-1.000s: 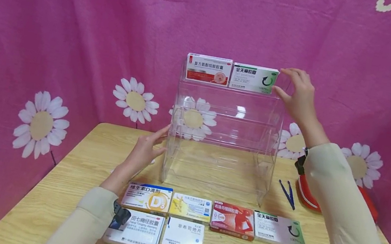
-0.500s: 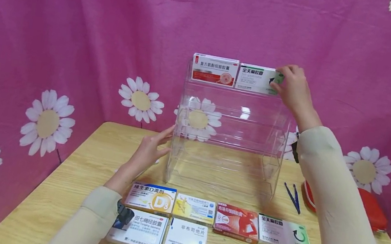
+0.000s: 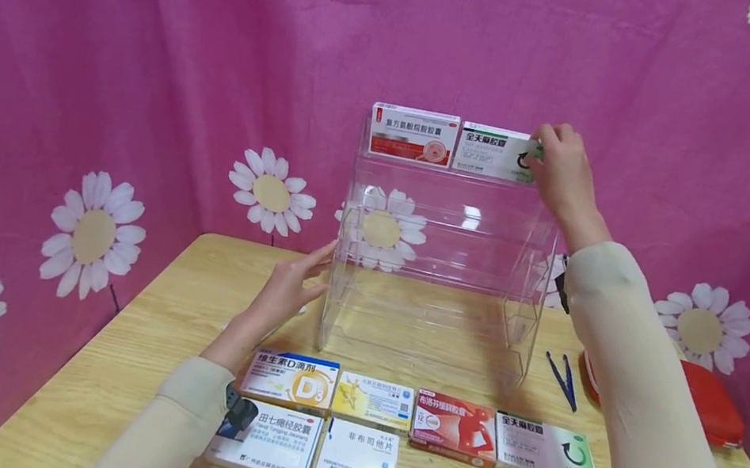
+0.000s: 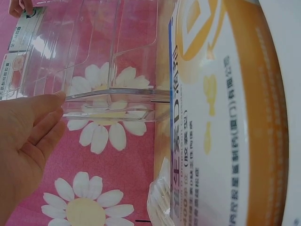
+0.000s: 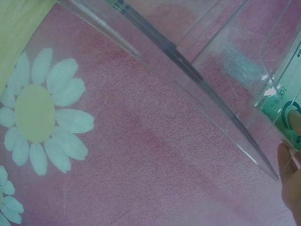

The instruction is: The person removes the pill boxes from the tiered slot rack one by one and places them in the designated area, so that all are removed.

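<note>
A clear acrylic stepped display rack (image 3: pixel 431 346) stands on the table. On its top tier sit a red-and-white medicine box (image 3: pixel 413 135) and, to the right, a green-and-white medicine box (image 3: pixel 494 153). My right hand (image 3: pixel 567 173) pinches the right end of the green-and-white box; in the right wrist view the thumb lies over its green corner (image 5: pixel 273 110). My left hand (image 3: pixel 284 289) rests its extended fingers against the rack's left side. In the left wrist view, the left hand's fingertips (image 4: pixel 59 101) are right at the edge of the clear side panel.
In front of the rack lie several medicine boxes, among them a vitamin D box (image 3: pixel 289 382), a yellow box (image 3: pixel 373 402), a red box (image 3: pixel 455 429) and a second green-and-white box (image 3: pixel 547 452). Blue tweezers (image 3: pixel 563 382) and a red pouch (image 3: pixel 711 401) lie right.
My right hand has moved inward from the right edge of the green-and-white box and now covers its right end. The left hand stays at the rack; the head view has shifted slightly.
</note>
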Demonstrator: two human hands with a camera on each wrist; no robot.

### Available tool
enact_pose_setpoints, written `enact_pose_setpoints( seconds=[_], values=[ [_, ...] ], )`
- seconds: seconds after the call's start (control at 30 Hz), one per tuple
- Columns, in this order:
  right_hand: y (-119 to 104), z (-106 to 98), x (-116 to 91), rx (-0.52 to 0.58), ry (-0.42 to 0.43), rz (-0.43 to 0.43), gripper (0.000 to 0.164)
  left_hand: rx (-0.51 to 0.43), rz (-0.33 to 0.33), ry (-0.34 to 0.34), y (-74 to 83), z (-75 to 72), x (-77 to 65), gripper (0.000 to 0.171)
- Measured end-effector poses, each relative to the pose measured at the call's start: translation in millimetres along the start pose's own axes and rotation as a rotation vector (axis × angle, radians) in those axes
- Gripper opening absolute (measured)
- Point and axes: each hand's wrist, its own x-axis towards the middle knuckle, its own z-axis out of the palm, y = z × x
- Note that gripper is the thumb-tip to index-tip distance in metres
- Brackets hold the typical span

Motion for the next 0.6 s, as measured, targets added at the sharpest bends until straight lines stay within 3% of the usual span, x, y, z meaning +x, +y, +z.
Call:
enact_pose_setpoints(
  seconds=[0.37,0.6],
  values=[
    [2.7,2.4,0.0,0.076,0.122,-0.008,0.022,0.017,0.015,0.005,-5.1,1.2,2.6,0.073],
    [5.1,3.1,-0.8,0.112,0.247,-0.075,0.019,0.012,0.041,0.014,-4.8,0.4,2.8,0.074]
  ],
)
